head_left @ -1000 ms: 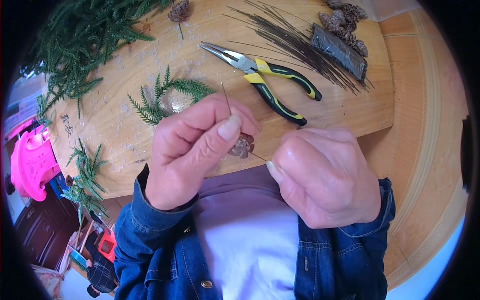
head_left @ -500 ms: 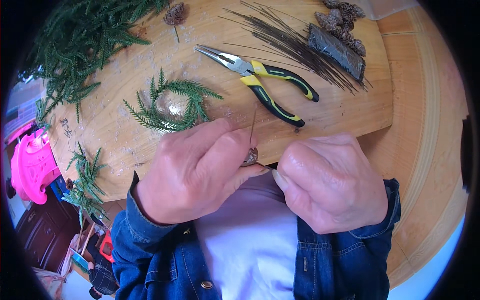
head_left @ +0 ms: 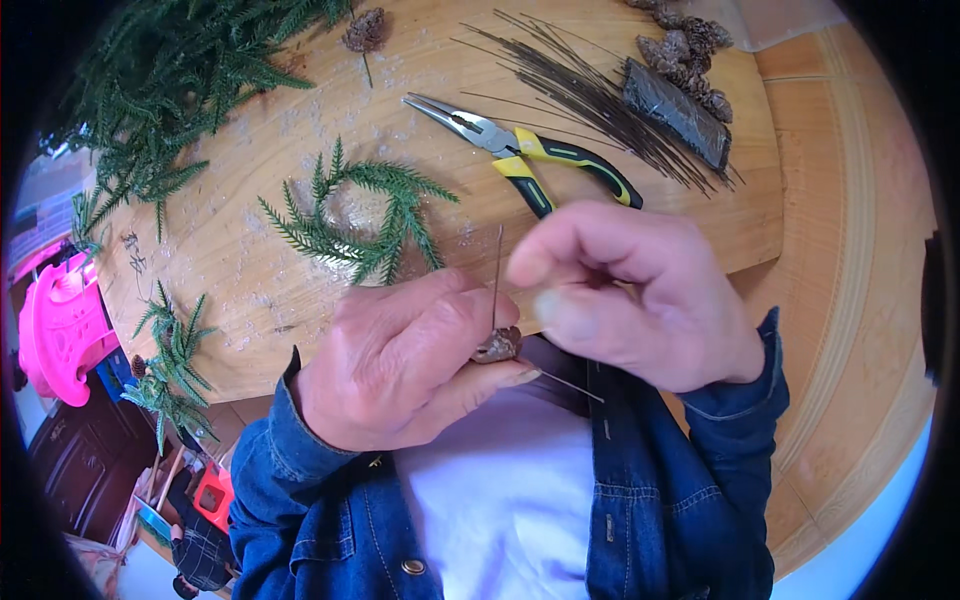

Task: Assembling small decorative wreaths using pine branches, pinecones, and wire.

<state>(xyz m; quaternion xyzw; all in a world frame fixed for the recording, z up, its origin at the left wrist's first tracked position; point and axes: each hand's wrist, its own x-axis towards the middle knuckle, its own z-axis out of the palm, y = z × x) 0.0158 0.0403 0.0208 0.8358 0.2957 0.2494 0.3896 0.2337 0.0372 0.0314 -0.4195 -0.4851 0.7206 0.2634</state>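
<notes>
A small brown pine cone (head_left: 500,346) is pinched in my left hand (head_left: 395,360), between thumb and fingers. Thin brown wire (head_left: 497,272) is bent around the cone: one end stands up away from me, the other slants down to the right over my jacket. My right hand (head_left: 650,300) hovers just right of the upright end, thumb and forefinger apart, with nothing visible in it. Beyond my left hand lies a ring of green artificial pine sprigs (head_left: 395,215). Needle-nose pliers (head_left: 520,150) with yellow and black handles lie past my right hand, which partly covers one handle.
Bundled brown wires (head_left: 580,95) lie at the far right by a dark wrapped roll (head_left: 678,115) and several pine cones (head_left: 690,50). A heap of green branches (head_left: 190,90) fills the far left. One wired cone (head_left: 364,32) lies at the back; a sprig with cones (head_left: 172,365) is at the left edge.
My right hand has let go of the wire's lower right end, opened, and moved up and away toward the upright end. My left hand still holds the pine cone, slightly lower.
</notes>
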